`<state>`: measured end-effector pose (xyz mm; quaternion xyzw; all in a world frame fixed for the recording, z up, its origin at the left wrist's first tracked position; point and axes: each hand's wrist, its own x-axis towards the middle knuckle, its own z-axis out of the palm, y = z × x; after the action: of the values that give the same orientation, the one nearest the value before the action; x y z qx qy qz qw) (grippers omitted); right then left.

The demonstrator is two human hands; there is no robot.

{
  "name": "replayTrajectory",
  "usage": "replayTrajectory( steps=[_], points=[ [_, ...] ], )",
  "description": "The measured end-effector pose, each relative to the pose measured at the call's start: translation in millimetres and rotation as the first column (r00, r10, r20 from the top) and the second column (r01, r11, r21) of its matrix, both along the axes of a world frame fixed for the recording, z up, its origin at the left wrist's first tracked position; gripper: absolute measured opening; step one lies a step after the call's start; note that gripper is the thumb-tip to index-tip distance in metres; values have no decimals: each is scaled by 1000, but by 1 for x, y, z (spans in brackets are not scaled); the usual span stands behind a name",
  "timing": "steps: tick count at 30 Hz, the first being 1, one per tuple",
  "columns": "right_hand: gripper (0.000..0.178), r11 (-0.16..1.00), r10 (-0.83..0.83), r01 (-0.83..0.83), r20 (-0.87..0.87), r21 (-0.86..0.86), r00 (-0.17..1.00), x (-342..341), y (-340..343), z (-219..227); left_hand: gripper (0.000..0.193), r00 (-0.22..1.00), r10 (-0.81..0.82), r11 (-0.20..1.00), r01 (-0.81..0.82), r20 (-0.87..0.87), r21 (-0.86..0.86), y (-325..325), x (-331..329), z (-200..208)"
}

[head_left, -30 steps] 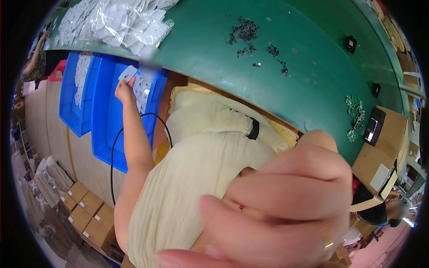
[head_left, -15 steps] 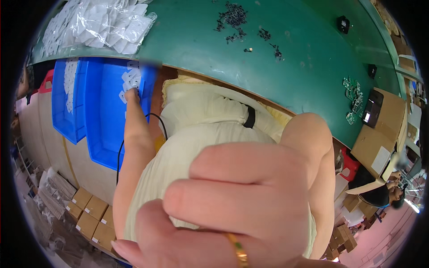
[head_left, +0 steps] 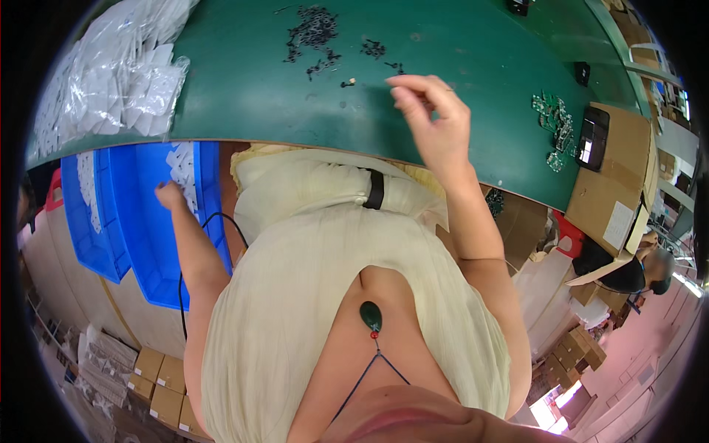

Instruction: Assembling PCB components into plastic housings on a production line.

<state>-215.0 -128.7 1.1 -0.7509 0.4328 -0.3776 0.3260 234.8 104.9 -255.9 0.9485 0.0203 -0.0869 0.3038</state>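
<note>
My left hand (head_left: 171, 196) is over the larger blue bin (head_left: 148, 244), beside white flat plastic pieces (head_left: 182, 171) lying along its right side. Its fingers are curled in; whatever they may hold is hidden. Above the green table (head_left: 473, 66), my right hand (head_left: 436, 111) reaches forward with bent fingers. A small gap separates thumb and index fingertip, with nothing visible between them. Just beyond these fingertips lie a few small black parts (head_left: 396, 67). A small black part with a brass-coloured end (head_left: 348, 83) sits to their left, and a bigger heap of black parts (head_left: 313, 29) lies farther back.
Clear bags of white pieces (head_left: 140, 81) cover the table's left end. A second blue bin (head_left: 96, 244) stands left of the first. Green circuit boards (head_left: 557, 129) and an open cardboard box (head_left: 609, 192) are at the right. A black cable (head_left: 221, 215) runs beside the bin.
My right hand has moved from close in front of the camera out over the table, its fingers loosening. My left hand has drawn back slightly from the white pieces. The view has shifted.
</note>
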Motion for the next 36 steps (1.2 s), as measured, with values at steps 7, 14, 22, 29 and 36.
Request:
replayTrajectory(
  steps=[7,14,22,29,36],
  points=[
    [14,984,-176,172,-167,-40,970,-24,-21,-35,25,787,140,982,-32,601,-187,-36,5,119],
    [13,995,-86,72,-268,-61,960,2,-34,-28,21,650,-60,727,548,758,-413,-103,-80,211],
    [8,984,-21,-46,-371,-170,928,10,-40,-32,16,500,-368,580,783,784,-227,-140,-145,213],
    [13,985,-45,6,-231,-170,972,9,-39,-25,15,378,-473,616,788,796,-8,-165,-127,232],
    [10,989,63,-86,-180,-123,982,12,-25,-12,26,117,-771,594,486,626,641,-200,-81,229]
  ],
)
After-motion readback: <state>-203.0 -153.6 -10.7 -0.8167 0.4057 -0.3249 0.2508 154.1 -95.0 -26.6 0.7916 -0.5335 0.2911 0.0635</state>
